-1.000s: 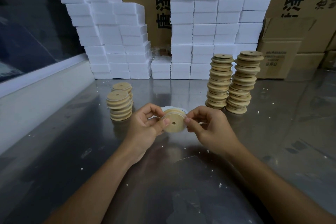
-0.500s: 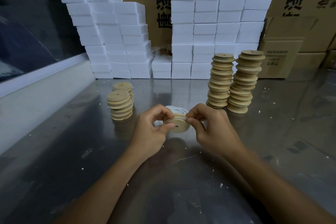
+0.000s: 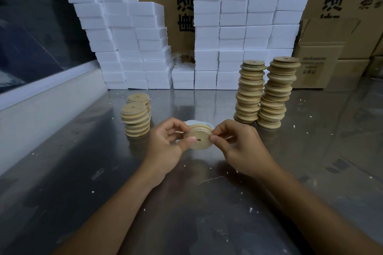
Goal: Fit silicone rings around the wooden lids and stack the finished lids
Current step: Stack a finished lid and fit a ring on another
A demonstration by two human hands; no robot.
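Gleaming steel table [image 3: 62,172] w/ foam blocks [image 3: 238,27], cartons [image 3: 323,64] behind.

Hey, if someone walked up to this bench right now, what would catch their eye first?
Probably the wooden lid held up at the centre, gripped by the left hand and right hand. Then the two tall lid stacks behind on the right, two short stacks on the left, and the white foam blocks walling the back.

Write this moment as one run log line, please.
left hand: holds wooden lid | right hand: pinches lid rim | ring: fitting
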